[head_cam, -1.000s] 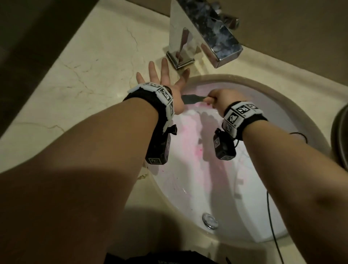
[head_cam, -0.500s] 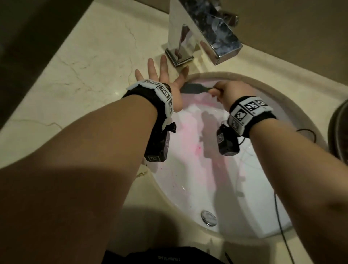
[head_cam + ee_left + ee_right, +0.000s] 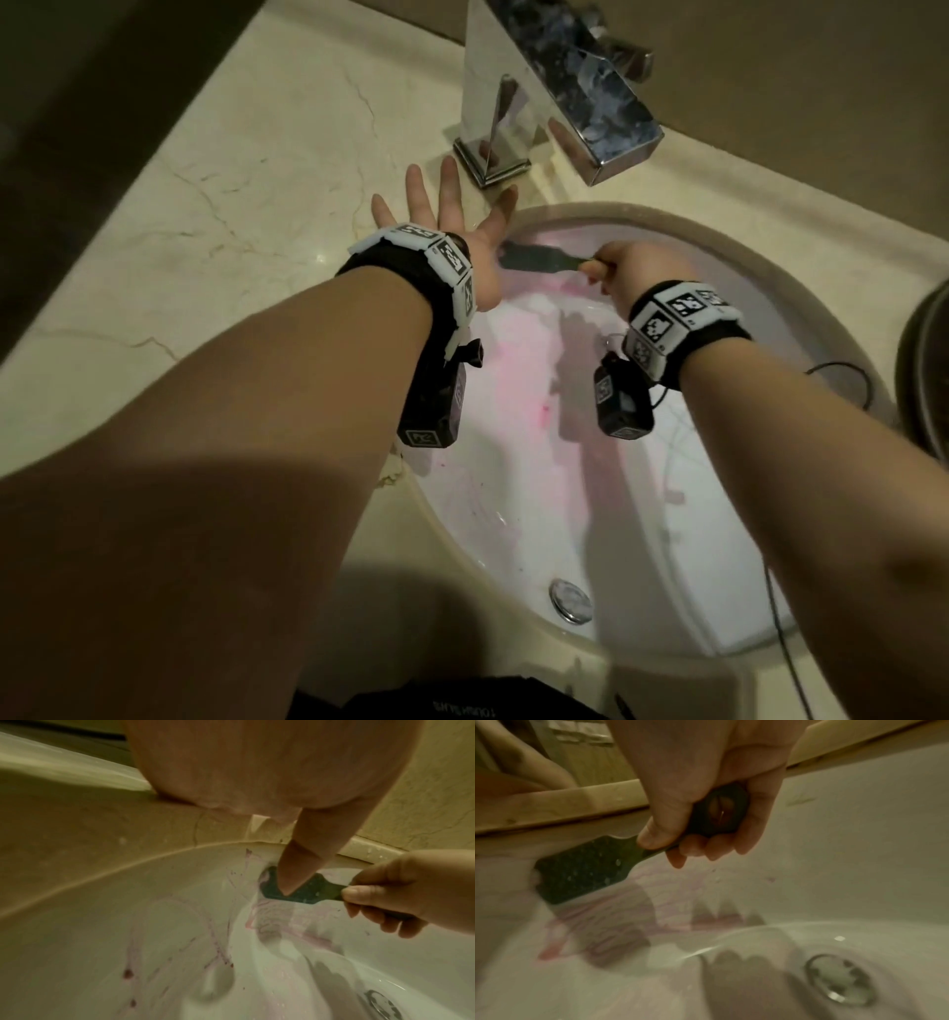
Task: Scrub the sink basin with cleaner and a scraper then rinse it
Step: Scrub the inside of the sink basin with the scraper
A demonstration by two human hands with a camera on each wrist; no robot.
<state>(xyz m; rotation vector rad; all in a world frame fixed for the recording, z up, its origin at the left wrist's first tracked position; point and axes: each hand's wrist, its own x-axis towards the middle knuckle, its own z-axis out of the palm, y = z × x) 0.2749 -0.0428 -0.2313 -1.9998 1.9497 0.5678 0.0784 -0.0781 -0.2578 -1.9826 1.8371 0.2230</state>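
The big stone surface point(image 3: 215, 169) goes all round the white sink basin point(image 3: 683, 519). A shiny tap point(image 3: 560, 92) stands at the back, and the round drain point(image 3: 569, 600) sits low in the bowl, near the person. Pink cleaner point(image 3: 518, 380) is smeared over the back wall of the basin and runs down toward the middle.

The left hand point(image 3: 452, 226) lies flat on the surface by the tap, right at the rim, with its fingers spread wide and holding nothing. It looks like it is there to steady the body.

The right hand point(image 3: 634, 272) has its fingers wrapped tight round the handle of the scraper point(image 3: 539, 259). The dark blade lies against the basin wall high up, just under the rim, and its tip is close to the left thumb.

A second ago the blade was a bit lower down in the pink. Now it has slid up to the top edge. So the scrubbing is going on and has reached the rim at the back. Lots of pink is still there, and no water is running, so the rinse is probably still to come.
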